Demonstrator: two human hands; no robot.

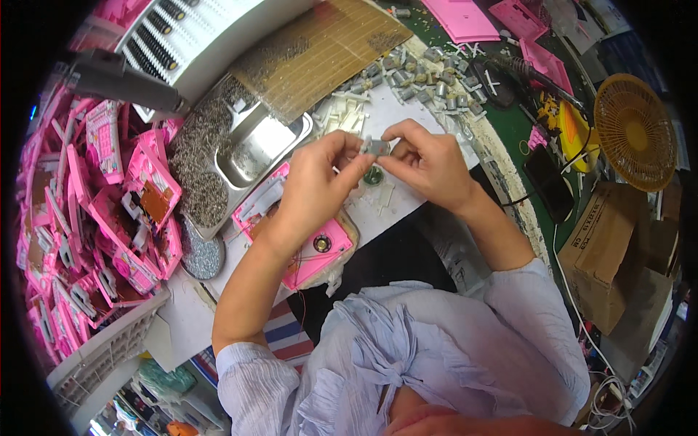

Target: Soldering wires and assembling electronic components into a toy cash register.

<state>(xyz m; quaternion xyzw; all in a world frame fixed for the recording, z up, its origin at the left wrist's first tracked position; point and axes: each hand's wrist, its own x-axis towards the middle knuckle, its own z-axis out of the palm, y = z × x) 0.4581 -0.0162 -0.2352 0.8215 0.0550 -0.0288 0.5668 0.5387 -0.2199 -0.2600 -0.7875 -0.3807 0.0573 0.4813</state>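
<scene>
Both hands meet above the white work surface, around a small grey motor (377, 147). My left hand (313, 174) pinches its left side, where a pale plastic piece shows. My right hand (431, 166) has thumb and fingertips on its right side. Just beneath the fingers is a small green round thing (373, 176), with a loose white plastic part (386, 195) lying near it. Under my left forearm lies a pink toy housing (309, 270), in which a round speaker (322, 243) and thin wires show; the forearm covers some of it.
Many similar motors (440, 89) and white plastic parts (343, 118) lie beyond my hands. A metal tray (251, 149) of small screws stands left of them, beside heaped pink housings (109, 145). To the right are a fan (634, 132), a phone (547, 182) and a cardboard box (598, 247).
</scene>
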